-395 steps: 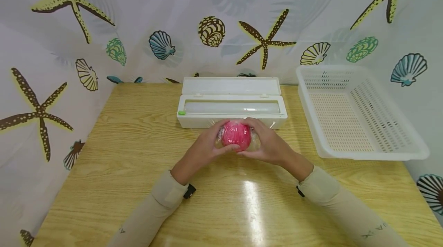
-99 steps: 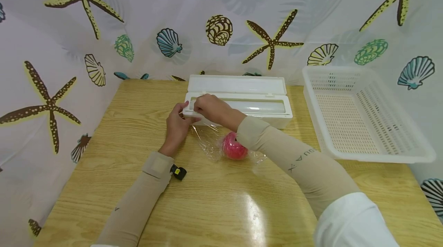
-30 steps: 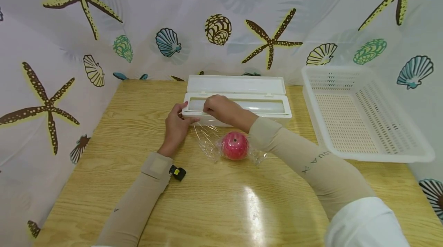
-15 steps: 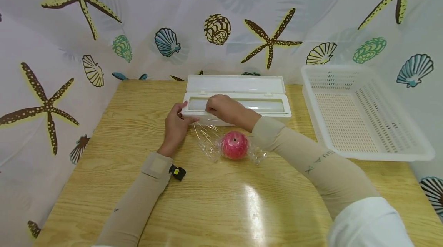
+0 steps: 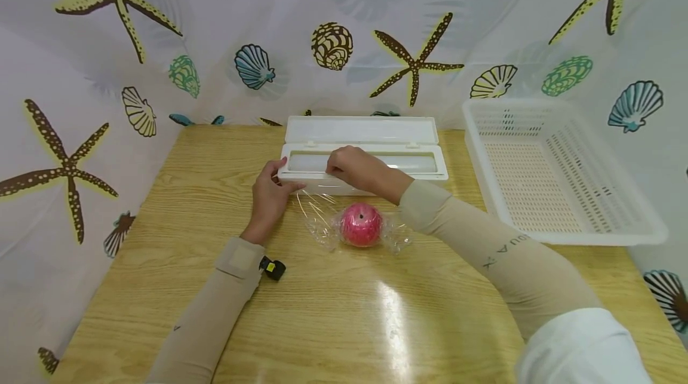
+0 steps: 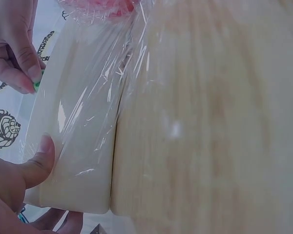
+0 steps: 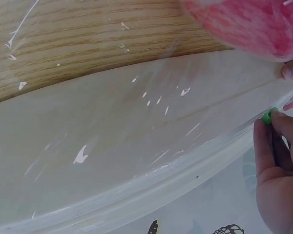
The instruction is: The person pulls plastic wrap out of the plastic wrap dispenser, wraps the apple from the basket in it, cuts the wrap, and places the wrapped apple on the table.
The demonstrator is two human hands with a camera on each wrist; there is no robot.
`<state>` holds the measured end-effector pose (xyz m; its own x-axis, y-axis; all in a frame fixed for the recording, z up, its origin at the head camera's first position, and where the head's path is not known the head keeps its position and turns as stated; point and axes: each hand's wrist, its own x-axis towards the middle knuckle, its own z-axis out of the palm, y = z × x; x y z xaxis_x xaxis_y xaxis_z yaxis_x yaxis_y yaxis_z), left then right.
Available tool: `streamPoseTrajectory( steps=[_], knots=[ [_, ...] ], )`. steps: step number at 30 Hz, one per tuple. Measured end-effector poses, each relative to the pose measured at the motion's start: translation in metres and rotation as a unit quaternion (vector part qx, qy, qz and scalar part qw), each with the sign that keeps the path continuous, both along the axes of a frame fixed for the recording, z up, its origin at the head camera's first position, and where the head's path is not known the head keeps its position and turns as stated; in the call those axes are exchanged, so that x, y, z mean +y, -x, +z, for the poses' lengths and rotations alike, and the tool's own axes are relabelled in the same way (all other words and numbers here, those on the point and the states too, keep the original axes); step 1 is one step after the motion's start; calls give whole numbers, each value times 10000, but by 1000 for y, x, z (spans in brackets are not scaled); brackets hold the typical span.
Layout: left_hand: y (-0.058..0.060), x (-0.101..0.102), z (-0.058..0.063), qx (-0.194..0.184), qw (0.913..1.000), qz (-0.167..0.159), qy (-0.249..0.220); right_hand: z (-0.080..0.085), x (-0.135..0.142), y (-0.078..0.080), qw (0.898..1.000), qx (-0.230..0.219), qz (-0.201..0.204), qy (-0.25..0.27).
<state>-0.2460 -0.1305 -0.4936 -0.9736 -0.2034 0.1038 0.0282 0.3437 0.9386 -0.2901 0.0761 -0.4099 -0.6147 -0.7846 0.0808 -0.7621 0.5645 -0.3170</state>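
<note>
A white cling film dispenser (image 5: pixel 365 187) lies at the back of the table, its lid raised and the film roll (image 5: pixel 414 163) inside. My left hand (image 5: pixel 269 193) grips its left end, thumb on the front face, fingers round the end. My right hand (image 5: pixel 357 169) pinches a small green slide cutter (image 7: pixel 267 117) on the dispenser's front rail, left of centre. A red apple (image 5: pixel 361 224) wrapped in clear film sits on the table before the dispenser. Film (image 6: pixel 83 102) stretches between the dispenser's front and the apple, with crumpled ends on both sides of the fruit.
A white perforated plastic basket (image 5: pixel 634 217) stands at the right of the wooden table (image 5: pixel 322 324). Behind the dispenser hangs a cloth (image 5: pixel 376 25) printed with starfish and shells. Light glares off the table's front middle.
Earlier both hands held the wrapped apple; it now rests on the table. My right hand has slid rightward along the rail from the left end. My left hand keeps its grip.
</note>
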Motion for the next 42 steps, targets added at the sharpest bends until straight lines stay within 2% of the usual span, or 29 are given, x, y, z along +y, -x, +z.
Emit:
streamPoseTrajectory(
  steps=[29, 42],
  knots=[
    [1, -2, -3, -140, 9999, -10, 38, 1, 34, 0, 10000, -62, -11, 76],
    [-1, 0, -1, -110, 9999, 12, 15, 2, 43, 1, 9999, -126, -71, -2]
  ],
)
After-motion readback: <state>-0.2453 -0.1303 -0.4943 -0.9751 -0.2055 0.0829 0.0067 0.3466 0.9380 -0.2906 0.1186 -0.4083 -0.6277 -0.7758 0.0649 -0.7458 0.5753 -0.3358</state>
